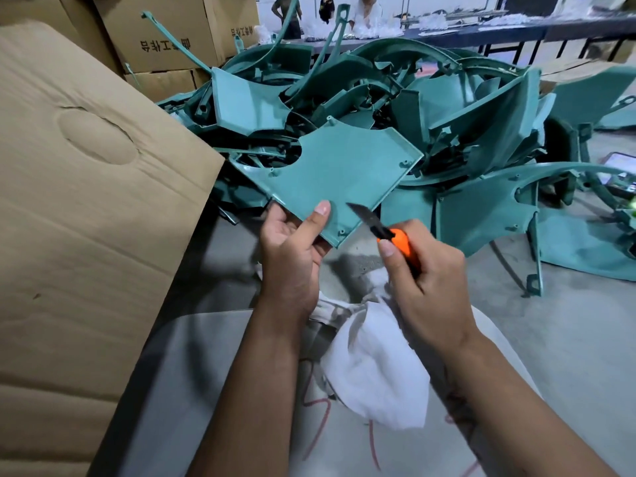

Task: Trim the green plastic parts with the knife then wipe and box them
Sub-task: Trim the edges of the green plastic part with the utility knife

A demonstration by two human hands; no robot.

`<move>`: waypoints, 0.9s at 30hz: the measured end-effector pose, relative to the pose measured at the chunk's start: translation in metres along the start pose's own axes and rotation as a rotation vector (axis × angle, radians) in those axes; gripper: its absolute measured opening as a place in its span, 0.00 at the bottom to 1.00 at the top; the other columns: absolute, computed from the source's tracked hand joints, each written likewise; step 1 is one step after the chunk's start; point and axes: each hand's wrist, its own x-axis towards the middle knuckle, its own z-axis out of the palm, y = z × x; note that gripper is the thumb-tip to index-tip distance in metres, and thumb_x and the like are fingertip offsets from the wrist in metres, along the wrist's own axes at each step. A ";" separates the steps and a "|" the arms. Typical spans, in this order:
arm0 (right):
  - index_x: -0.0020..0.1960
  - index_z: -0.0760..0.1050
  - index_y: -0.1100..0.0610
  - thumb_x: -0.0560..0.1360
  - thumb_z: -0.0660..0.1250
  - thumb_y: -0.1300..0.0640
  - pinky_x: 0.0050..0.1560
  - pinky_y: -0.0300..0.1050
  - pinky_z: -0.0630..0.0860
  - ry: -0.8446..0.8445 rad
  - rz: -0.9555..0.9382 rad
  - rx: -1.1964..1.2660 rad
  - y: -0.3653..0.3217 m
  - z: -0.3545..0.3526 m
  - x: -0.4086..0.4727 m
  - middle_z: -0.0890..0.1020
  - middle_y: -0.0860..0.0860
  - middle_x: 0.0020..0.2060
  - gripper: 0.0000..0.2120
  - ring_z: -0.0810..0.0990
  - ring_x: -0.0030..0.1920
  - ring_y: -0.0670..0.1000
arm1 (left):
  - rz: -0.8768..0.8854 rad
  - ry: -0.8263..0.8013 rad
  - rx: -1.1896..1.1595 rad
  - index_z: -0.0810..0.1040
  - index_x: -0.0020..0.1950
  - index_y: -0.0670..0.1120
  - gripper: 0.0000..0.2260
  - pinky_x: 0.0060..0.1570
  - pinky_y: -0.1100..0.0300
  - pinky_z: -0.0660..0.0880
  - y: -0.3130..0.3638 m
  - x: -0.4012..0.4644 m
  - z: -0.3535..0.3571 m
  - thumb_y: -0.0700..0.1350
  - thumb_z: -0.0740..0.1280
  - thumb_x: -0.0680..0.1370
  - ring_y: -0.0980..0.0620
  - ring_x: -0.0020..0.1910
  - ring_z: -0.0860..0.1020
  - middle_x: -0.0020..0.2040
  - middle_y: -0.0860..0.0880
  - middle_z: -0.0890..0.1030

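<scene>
My left hand (292, 249) grips a flat green plastic part (337, 170) by its near edge, thumb pressed on its top face. The part is held up in front of me, tilted slightly. My right hand (426, 280) holds an orange-handled knife (389, 235). Its dark blade points up-left and its tip lies at the part's lower right edge. A white cloth (378, 370) lies across my lap below both hands.
A large heap of green plastic parts (430, 108) covers the floor ahead and to the right. A big open cardboard box flap (86, 187) stands at my left. More cardboard boxes (165, 32) are stacked behind. People stand by a long table (516, 27) at the back.
</scene>
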 end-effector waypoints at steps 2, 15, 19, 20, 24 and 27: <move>0.45 0.70 0.50 0.85 0.61 0.46 0.33 0.44 0.67 -0.056 -0.024 -0.028 0.002 0.001 -0.001 0.68 0.44 0.30 0.12 0.71 0.32 0.47 | -0.007 0.013 -0.010 0.74 0.69 0.34 0.16 0.53 0.48 0.83 0.000 0.000 0.001 0.32 0.66 0.80 0.43 0.55 0.84 0.59 0.39 0.84; 0.43 0.67 0.45 0.83 0.64 0.46 0.31 0.45 0.65 -0.159 -0.081 -0.063 0.000 0.000 -0.002 0.67 0.39 0.28 0.11 0.69 0.30 0.47 | -0.062 0.102 -0.025 0.78 0.63 0.37 0.12 0.44 0.56 0.83 0.001 0.004 -0.005 0.31 0.66 0.80 0.44 0.51 0.84 0.55 0.39 0.84; 0.41 0.66 0.49 0.83 0.64 0.48 0.29 0.50 0.67 -0.083 -0.025 -0.088 0.000 -0.001 -0.001 0.66 0.43 0.26 0.14 0.67 0.28 0.49 | -0.073 0.087 -0.010 0.79 0.62 0.38 0.12 0.48 0.53 0.84 0.000 0.004 -0.007 0.30 0.65 0.80 0.43 0.53 0.84 0.58 0.38 0.83; 0.40 0.67 0.51 0.83 0.64 0.49 0.28 0.51 0.67 -0.060 -0.012 -0.119 0.001 -0.002 0.000 0.66 0.44 0.26 0.14 0.67 0.27 0.49 | -0.075 0.086 -0.010 0.79 0.61 0.39 0.11 0.48 0.53 0.84 -0.001 0.004 -0.007 0.30 0.65 0.80 0.43 0.53 0.84 0.58 0.38 0.84; 0.40 0.69 0.54 0.84 0.65 0.49 0.27 0.49 0.66 0.070 0.097 -0.280 0.011 -0.010 0.003 0.68 0.47 0.25 0.16 0.69 0.26 0.50 | -0.070 0.099 0.008 0.80 0.59 0.39 0.11 0.42 0.55 0.84 -0.001 0.005 -0.008 0.30 0.66 0.79 0.44 0.50 0.85 0.54 0.40 0.85; 0.40 0.70 0.55 0.84 0.65 0.48 0.28 0.48 0.64 0.145 0.181 -0.342 0.019 -0.017 0.006 0.68 0.48 0.25 0.17 0.69 0.26 0.51 | -0.049 0.100 0.029 0.81 0.54 0.41 0.09 0.38 0.57 0.82 -0.002 0.005 -0.008 0.29 0.66 0.78 0.47 0.45 0.86 0.48 0.44 0.86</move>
